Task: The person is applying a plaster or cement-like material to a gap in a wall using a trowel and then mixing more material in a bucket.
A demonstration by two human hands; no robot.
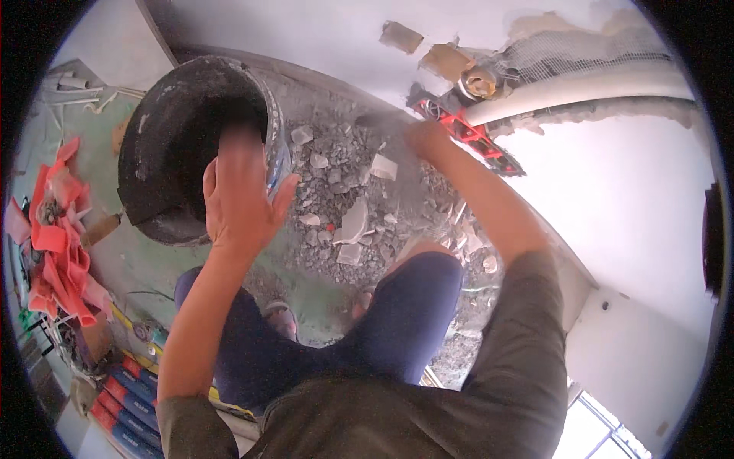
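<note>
My left hand [237, 195] is over the near right part of a large black bucket [149, 168], thumb apart from the other fingers, whose tips are blurred. My right hand [428, 141] reaches down beside the base of the white wall, fingers curled at a blurred dark object [378, 122] that I cannot make out. Grey rubble with pale broken chunks [352, 222] covers the floor between bucket and wall. A red-and-black frame-like tool [466, 130] lies along the wall just right of that hand, by a white pipe [573, 88].
Tangled pink-red strips [57, 237] lie on the green floor [160, 268] at left. Below them are stacked blue-and-red tubes [126, 405], cords and odds and ends. The wall [619, 206] runs along the back and right, with torn mesh [558, 57] above the pipe.
</note>
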